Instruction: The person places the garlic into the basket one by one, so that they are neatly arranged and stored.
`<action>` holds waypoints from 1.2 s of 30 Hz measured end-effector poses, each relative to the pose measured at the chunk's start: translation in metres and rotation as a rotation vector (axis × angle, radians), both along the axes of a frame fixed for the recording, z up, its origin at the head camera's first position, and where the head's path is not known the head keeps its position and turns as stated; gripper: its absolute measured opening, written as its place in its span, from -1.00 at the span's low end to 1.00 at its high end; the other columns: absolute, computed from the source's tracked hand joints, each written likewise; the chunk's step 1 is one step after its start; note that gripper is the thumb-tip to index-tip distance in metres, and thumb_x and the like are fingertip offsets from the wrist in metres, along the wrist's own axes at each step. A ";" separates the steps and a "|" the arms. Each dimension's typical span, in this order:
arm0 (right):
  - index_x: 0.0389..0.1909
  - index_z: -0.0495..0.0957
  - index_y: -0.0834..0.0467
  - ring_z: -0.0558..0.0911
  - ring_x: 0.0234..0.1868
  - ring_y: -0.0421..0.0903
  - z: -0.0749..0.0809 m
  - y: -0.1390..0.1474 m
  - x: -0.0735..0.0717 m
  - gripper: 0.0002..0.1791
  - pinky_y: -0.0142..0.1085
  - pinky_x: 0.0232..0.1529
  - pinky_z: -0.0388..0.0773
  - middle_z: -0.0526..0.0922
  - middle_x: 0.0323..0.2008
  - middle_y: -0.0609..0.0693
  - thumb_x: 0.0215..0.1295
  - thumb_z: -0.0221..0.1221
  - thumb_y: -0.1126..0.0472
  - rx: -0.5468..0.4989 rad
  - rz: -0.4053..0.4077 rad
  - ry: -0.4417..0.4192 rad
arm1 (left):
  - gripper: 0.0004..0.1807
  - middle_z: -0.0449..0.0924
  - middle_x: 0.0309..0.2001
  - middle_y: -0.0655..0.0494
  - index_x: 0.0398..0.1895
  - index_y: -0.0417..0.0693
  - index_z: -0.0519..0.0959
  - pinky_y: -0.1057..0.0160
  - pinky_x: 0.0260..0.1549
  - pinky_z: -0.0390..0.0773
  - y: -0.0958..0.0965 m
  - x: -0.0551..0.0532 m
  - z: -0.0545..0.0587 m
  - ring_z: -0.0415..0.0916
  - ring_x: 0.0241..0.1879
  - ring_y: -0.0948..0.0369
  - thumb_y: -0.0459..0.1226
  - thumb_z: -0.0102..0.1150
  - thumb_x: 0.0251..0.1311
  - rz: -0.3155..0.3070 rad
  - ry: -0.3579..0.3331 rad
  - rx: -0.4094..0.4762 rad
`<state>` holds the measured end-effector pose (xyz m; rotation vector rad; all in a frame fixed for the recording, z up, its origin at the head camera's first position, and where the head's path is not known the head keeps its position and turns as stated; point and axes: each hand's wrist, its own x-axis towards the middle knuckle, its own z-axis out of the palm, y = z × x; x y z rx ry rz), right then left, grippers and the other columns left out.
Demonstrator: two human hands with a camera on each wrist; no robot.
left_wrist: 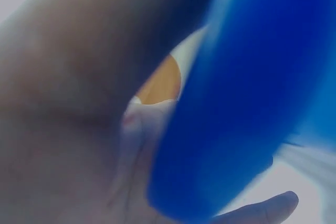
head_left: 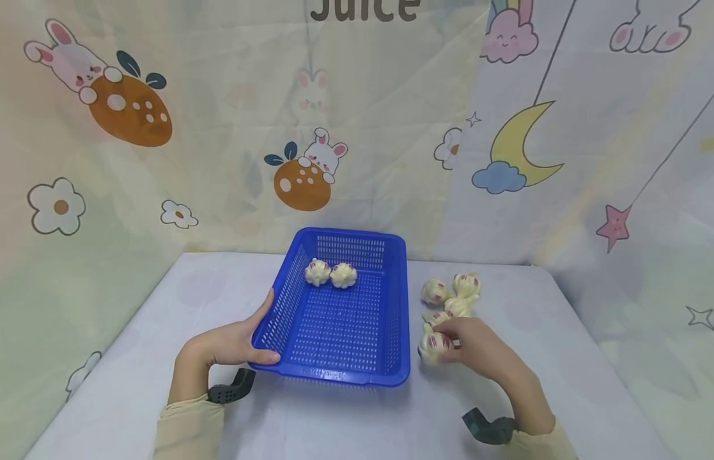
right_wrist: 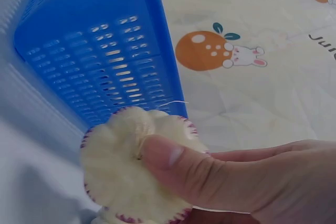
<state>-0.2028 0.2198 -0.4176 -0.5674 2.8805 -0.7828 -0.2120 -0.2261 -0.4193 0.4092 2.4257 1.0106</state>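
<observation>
Just right of the blue plastic basket [head_left: 401,313], right hand [head_left: 479,346] pinches one garlic bulb [head_left: 434,348] near other bulbs [head_left: 434,292]; left hand [head_left: 232,343] clamped on basket. Rounded bulb could slip if pinch loosens.

The basket [head_left: 345,326] hid part of the left-hand grip [head_left: 232,344].
Both were badly blurred in the left wrist view. From the head view, the right-hand grip [head_left: 476,348] covered part of a garlic bulb [head_left: 437,317] beyond it, marks [head_left: 325,374] on the near rim were too small to read, and the top edge cut the backdrop's [head_left: 218,160] lettering [head_left: 365,10].
</observation>
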 end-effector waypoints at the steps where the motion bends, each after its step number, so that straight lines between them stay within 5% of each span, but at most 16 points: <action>1: -0.07 0.63 0.17 0.67 -0.12 -0.05 0.001 0.000 0.000 -0.54 -0.12 -0.10 0.60 0.72 -0.17 0.00 -0.07 0.43 0.18 -0.014 -0.009 -0.001 | 0.37 -0.49 0.51 -0.19 0.44 0.19 -0.64 -0.30 0.32 0.00 0.000 0.000 0.000 -0.23 0.47 -0.24 0.13 0.33 -0.02 0.002 -0.004 -0.006; 20: 0.05 0.58 0.25 0.66 -0.20 -0.04 0.007 -0.005 -0.001 -0.43 -0.14 -0.20 0.63 0.70 -0.18 0.07 -0.05 0.43 0.18 -0.034 -0.155 0.201 | 0.38 -0.48 0.50 -0.28 0.42 0.04 -0.70 -0.30 0.31 0.02 0.002 0.005 0.009 -0.20 0.45 -0.28 0.12 0.30 0.02 -0.046 -0.001 0.012; 36: 0.06 0.57 0.24 0.68 -0.13 0.02 0.006 -0.017 0.001 -0.38 -0.31 -0.21 0.65 0.69 -0.13 0.12 -0.12 0.46 0.18 -0.191 -0.234 0.313 | 0.42 -0.44 0.50 -0.29 0.42 -0.01 -0.68 -0.26 0.32 0.04 0.005 0.006 0.011 -0.13 0.45 -0.24 0.11 0.35 -0.03 -0.058 0.021 0.022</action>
